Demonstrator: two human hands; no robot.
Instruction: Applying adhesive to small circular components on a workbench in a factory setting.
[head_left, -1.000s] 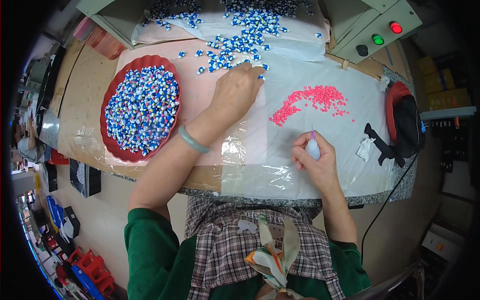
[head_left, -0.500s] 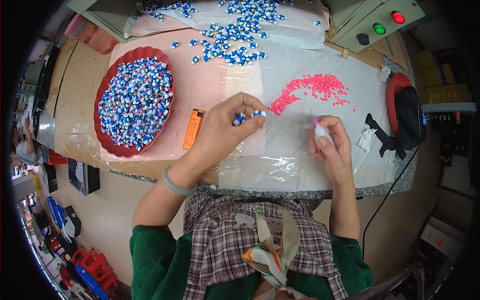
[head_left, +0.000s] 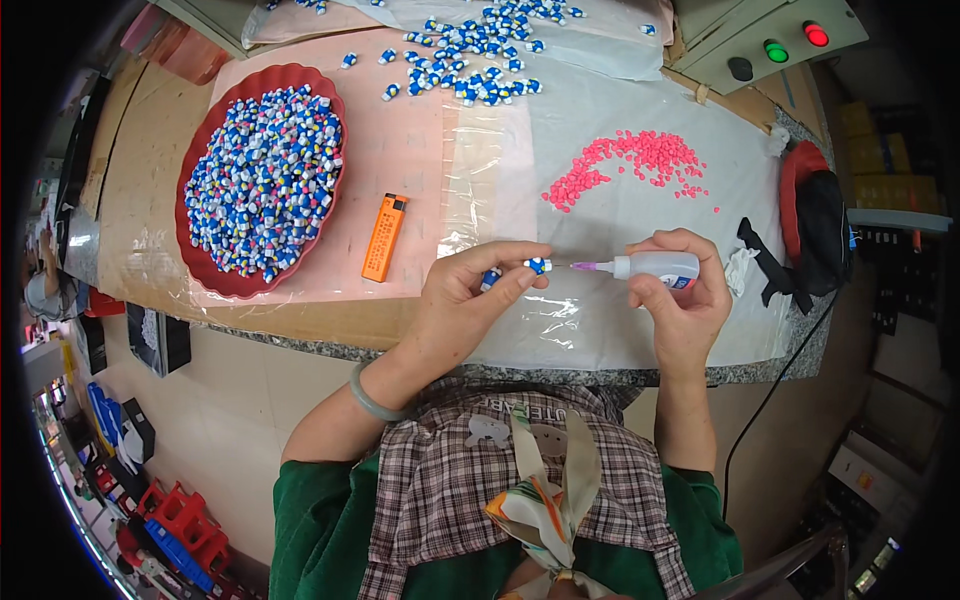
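Observation:
My left hand (head_left: 468,300) pinches a small blue-and-white bead-like piece (head_left: 537,266) between thumb and forefinger. A second such piece (head_left: 491,278) is tucked among its other fingers. In my right hand (head_left: 692,292) lies a small squeeze bottle (head_left: 655,266), tilted sideways, with a purple needle tip (head_left: 585,267). The thin needle points left and reaches the pinched piece or stops just short of it; I cannot tell which. Beyond both hands, small pink pieces (head_left: 655,152) are scattered in an arc on the white sheet.
A red scalloped tray (head_left: 190,232) heaped with blue-and-white pieces stands at the left. Near it lies an orange lighter (head_left: 384,238). More blue-and-white pieces (head_left: 465,75) spread at the back. A control box with lit buttons (head_left: 776,51) and a black bag (head_left: 822,235) are at the right.
The bottle has swung from upright to sideways, its needle now directed at the piece in my left hand. Both hands have come closer together, and the view has shifted slightly.

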